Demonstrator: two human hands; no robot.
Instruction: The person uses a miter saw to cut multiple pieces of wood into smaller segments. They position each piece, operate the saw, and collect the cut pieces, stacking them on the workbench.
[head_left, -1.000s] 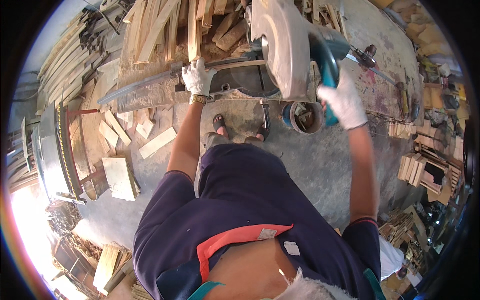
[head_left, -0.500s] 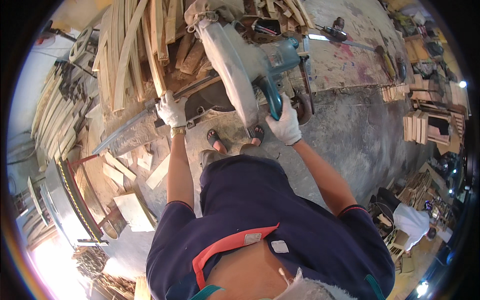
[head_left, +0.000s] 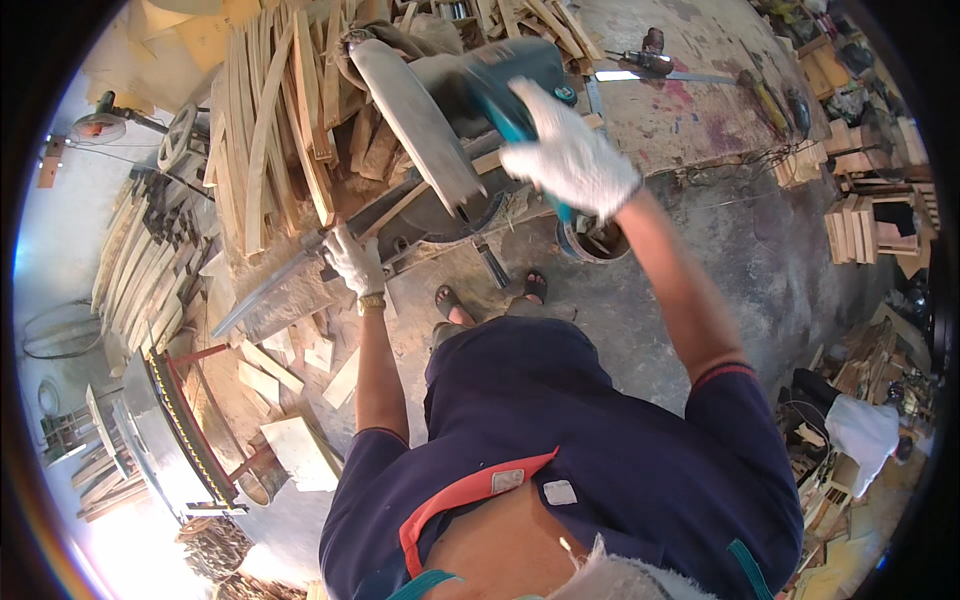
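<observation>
A miter saw with a grey blade guard (head_left: 415, 125) and teal handle (head_left: 500, 110) stands on the bench, its head raised. My right hand (head_left: 575, 155), in a white glove, wraps the handle, which passes under the palm; motion slightly blurs it. A narrow wooden strip (head_left: 410, 208) lies along the saw's fence, below the guard. My gloved left hand (head_left: 355, 262) is closed around the strip's left end, beside the metal rail (head_left: 265, 295); its fingertips are partly hidden. The round saw base (head_left: 470, 222) shows under the guard.
Long wooden strips (head_left: 265, 130) are heaped on the bench behind my left hand. A drill (head_left: 652, 55) and a metal ruler (head_left: 700, 78) lie on the far right bench. Offcuts (head_left: 265, 365) litter the floor at left. A person (head_left: 860, 430) bends among wood at far right.
My right hand has risen with the saw head, lifting the guard away from the strip, which now shows. My left hand keeps its place at the fence. The whole view has shifted slightly.
</observation>
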